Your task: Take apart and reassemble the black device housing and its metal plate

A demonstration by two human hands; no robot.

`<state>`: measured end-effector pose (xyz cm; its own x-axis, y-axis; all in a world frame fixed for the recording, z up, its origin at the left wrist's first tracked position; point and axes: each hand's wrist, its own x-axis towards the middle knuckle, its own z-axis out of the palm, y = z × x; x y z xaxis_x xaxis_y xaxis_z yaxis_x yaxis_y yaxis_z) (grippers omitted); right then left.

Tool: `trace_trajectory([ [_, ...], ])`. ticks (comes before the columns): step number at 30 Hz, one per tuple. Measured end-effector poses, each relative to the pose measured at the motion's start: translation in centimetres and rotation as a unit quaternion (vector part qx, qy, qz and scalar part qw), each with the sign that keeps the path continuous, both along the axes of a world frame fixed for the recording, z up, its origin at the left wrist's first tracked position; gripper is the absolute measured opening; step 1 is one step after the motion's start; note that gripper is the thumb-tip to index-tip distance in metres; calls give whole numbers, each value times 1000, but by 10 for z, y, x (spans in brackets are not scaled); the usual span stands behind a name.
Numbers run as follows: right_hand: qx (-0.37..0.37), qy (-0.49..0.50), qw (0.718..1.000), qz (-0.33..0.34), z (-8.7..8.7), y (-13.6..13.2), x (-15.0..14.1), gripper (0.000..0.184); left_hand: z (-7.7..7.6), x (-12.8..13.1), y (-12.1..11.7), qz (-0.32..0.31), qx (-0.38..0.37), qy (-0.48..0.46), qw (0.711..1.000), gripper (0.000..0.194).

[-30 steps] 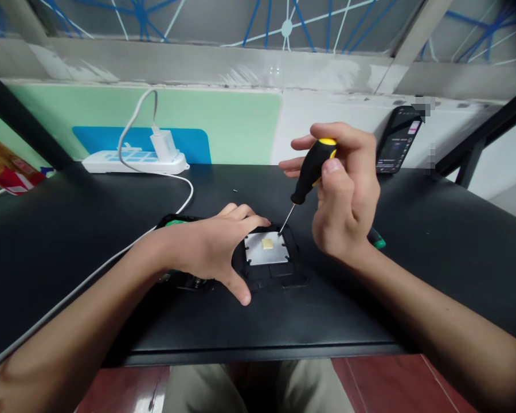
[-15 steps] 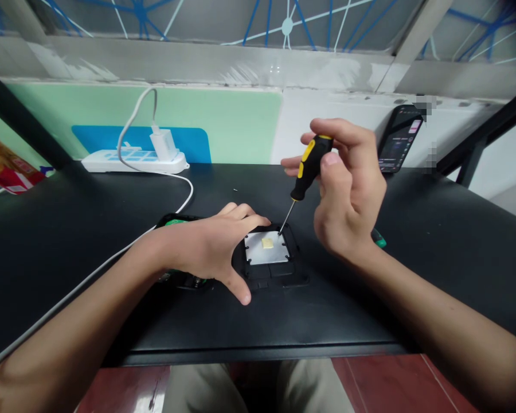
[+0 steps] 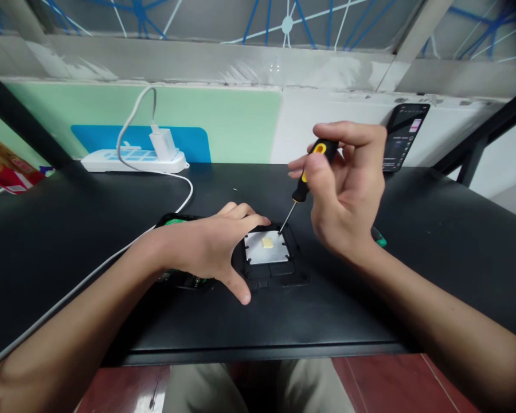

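Observation:
Between thumb and fingers, my right hand (image 3: 350, 189) grips a black and yellow screwdriver (image 3: 300, 192), tilted with its handle up to the right. Its tip meets the far right corner of a silver metal plate (image 3: 273, 255) set in a black plastic cover (image 3: 279, 269). A small pale yellow pad (image 3: 267, 243) sits on the plate. My left hand (image 3: 204, 244) is spread along the cover's left side, an index fingertip at the far edge and the thumb near the front edge. Beneath that hand lies a partly hidden black housing with a green circuit board (image 3: 176, 221).
A white power strip (image 3: 133, 163) with a charger (image 3: 163, 143) stands at the back left; its cable (image 3: 189, 189) runs under my left arm. A phone (image 3: 406, 137) leans on the wall. A tiny metal piece (image 3: 235, 189) and a green-tipped object (image 3: 379, 237) lie on the table.
My right hand has turned the screwdriver handle and shifted its grip, with the thumb now farther over the handle. The tip stays at the same corner. My left hand has not moved.

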<state>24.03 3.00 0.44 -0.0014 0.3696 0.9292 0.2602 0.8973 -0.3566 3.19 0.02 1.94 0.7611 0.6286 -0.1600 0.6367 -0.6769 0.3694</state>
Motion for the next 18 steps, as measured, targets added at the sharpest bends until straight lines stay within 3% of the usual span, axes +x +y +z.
trace_trajectory([
  [5,-60,-14,998,2,-1,-6,0,30,-1,0,1,-7,7,-3,1000,107],
  [13,1,-11,997,-79,3,0,4,28,0,1,0,5,-3,1,1000,108],
  [18,-36,0,999,-22,5,-7,1,22,0,1,1,0,6,0,1000,108],
])
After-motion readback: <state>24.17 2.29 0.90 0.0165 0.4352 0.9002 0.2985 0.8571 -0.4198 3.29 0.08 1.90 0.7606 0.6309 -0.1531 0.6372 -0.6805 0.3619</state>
